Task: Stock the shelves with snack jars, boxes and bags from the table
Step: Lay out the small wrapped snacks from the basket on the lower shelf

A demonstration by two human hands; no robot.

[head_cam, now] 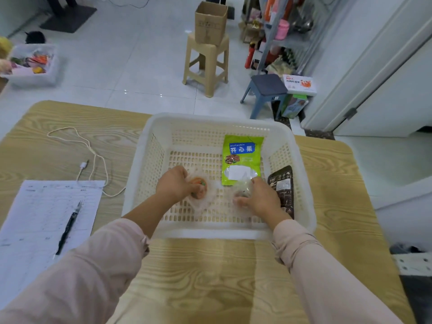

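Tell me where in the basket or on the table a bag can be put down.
Free: basket floor left of the green bag; table right of the basket. Crowded: the basket's near half, where left hand and right hand grip clear packets, beside the black bag.

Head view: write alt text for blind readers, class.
The left hand grips an orange-filled clear bag and the right hand a second clear bag inside a white basket on a table. A green pistachio bag and dark packet lie alongside.
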